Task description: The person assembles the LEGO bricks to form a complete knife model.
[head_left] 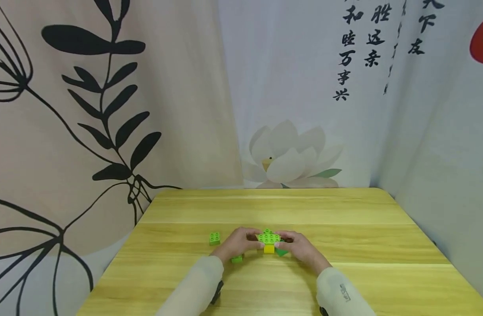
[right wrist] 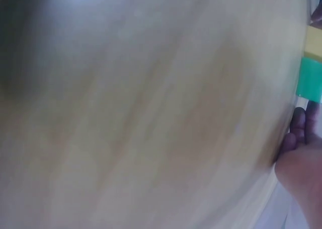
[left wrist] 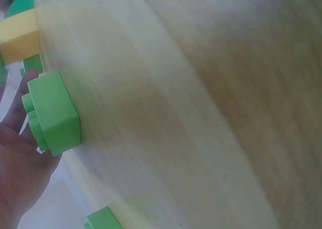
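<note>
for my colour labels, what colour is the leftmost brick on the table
Bright green; the leftmost brick shows best in the head view.

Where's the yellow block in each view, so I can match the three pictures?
Head: the yellow block is low, right of centre, just below the studded light green piece.
Left wrist: upper left, cut by the edge.
Right wrist: upper right, cut by the edge.
Shared landmark: the darker green block close to it.
</note>
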Demonstrator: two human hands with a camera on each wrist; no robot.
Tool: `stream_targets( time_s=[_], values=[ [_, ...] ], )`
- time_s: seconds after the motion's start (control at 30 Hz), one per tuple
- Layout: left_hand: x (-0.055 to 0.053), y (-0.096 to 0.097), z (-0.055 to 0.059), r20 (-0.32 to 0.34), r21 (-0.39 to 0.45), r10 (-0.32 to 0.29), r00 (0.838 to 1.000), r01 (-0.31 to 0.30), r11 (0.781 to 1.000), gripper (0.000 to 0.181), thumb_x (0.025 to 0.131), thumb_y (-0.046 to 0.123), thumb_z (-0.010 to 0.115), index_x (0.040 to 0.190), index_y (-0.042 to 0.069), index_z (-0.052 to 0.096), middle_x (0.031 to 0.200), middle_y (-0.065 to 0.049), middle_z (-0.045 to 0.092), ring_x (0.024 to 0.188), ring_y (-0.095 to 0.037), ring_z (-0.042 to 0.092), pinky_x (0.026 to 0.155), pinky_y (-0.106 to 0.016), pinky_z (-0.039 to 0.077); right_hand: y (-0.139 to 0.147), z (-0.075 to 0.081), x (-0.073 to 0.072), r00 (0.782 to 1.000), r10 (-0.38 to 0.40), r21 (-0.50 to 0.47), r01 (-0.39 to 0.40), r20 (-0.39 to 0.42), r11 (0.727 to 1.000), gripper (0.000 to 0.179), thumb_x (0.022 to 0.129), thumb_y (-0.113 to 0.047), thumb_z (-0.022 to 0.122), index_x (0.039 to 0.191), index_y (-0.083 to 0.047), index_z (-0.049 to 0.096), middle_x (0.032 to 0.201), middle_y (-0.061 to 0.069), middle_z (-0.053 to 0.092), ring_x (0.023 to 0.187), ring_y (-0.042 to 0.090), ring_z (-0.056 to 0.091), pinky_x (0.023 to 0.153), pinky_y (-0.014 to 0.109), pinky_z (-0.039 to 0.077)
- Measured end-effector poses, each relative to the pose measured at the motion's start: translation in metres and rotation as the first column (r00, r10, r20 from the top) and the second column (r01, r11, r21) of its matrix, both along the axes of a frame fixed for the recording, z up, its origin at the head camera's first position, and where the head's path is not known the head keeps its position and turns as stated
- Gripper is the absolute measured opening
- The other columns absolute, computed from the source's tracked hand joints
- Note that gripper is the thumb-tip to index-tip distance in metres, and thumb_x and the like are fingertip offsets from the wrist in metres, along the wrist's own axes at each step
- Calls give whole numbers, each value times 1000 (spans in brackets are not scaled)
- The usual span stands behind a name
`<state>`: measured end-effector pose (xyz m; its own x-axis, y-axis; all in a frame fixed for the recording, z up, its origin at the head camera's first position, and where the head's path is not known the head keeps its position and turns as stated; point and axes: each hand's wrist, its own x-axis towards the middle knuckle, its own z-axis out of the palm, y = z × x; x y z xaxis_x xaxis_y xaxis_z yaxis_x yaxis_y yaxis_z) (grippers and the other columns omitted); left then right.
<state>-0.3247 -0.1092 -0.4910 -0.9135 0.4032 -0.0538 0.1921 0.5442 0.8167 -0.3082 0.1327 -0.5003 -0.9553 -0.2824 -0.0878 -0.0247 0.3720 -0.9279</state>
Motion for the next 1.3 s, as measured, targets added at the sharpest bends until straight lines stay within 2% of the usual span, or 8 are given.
stream_targets(
  time_s=[0.2,0.53,0.63,0.73,0.8,0.87,1.03,1.3],
  values=[
    [-1,2,0,-13,-18,7,1000,-8,1000,46,87,36,77,127,14,67,104,1,68,96,-17,60,89,-45,50,3,-1,-7,999,-4,-19,5,54,1000,49,90,-26,75,133,-7,63,119,8,64,100,21,58,87,37,49],
    [-6,1,-4,-4,-11,4,1000,-4,1000,45,87,39,77,125,17,68,107,3,66,98,-16,59,90,-43,50,4,-3,-12,999,14,7,-14,48,1000,48,89,-26,76,131,-6,64,117,5,65,99,18,59,89,39,49],
    [-8,-2,-1,-6,17,-4,1000,5,1000,44,92,42,70,128,16,66,109,1,66,101,-19,59,90,-44,50,5,-2,-13,999,10,11,-11,43,1000,47,90,-25,76,131,-5,63,116,5,65,99,19,59,89,39,49],
    [-12,-7,2,5,88,10,1000,-10,996,47,99,43,59,133,11,62,116,-5,66,109,-25,61,95,-48,48,4,-2,-14,999,1,14,-2,46,1000,47,89,-26,76,130,-6,65,117,5,65,101,19,59,92,41,48],
    [-17,-11,5,3,113,23,1000,-23,993,47,102,42,54,134,8,61,120,-6,66,113,-25,60,98,-48,47,5,-2,-15,999,-2,17,1,52,1000,46,88,-27,77,129,-8,65,119,5,64,103,19,58,94,43,47],
    [-24,-14,8,-10,122,28,1000,-26,992,45,102,37,55,134,6,61,120,-7,66,113,-26,60,98,-48,46,5,-1,-15,999,-5,25,4,53,1000,46,88,-28,77,129,-9,66,120,4,64,104,20,57,95,44,46],
    [-42,-18,9,-41,56,-1,999,3,998,40,99,28,64,133,7,62,112,-3,65,107,-21,59,95,-45,47,6,0,-14,999,2,28,-3,51,1000,46,88,-27,77,129,-8,66,119,5,64,103,20,57,93,43,47],
    [-64,-11,14,10,-13,-84,996,84,996,42,93,20,72,132,8,62,126,-13,62,115,-27,55,102,-49,42,7,1,-13,998,17,15,-18,55,1000,47,88,-27,77,129,-6,65,120,6,64,103,21,57,92,43,47]
  ],
)
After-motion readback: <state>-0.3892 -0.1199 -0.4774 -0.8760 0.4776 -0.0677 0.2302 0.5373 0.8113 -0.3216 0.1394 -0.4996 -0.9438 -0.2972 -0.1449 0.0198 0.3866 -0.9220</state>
